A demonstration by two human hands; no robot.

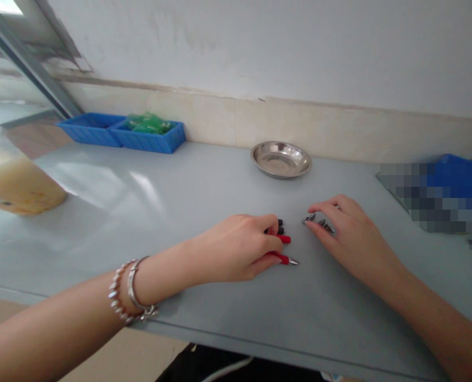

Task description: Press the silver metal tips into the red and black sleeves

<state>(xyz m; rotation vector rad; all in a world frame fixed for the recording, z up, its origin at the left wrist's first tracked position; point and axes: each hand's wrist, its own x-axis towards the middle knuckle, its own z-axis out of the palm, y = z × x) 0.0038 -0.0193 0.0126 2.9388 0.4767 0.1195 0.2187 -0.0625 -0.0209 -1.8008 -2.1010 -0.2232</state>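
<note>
My left hand (255,246) is closed over several pen barrels just above the grey table. Between its thumb and finger is a red pen barrel (285,259) with a pointed silver tip (293,262) at its end. A second red barrel (285,239) and black barrel ends (280,230) stick out past the fingers; their other ends are hidden. My right hand (345,223) is curled, thumb and forefinger pinching a small silver pen tip (309,218). More silver tips (325,226) show under its fingers, partly covered. A short gap separates the two hands.
A round metal dish (281,172) stands near the wall. Blue trays (152,142) at back left hold green packets (150,123). A plastic cup (16,175) of tan liquid is at left. Another blue tray (464,170) and a partly blurred flat object (403,201) lie right.
</note>
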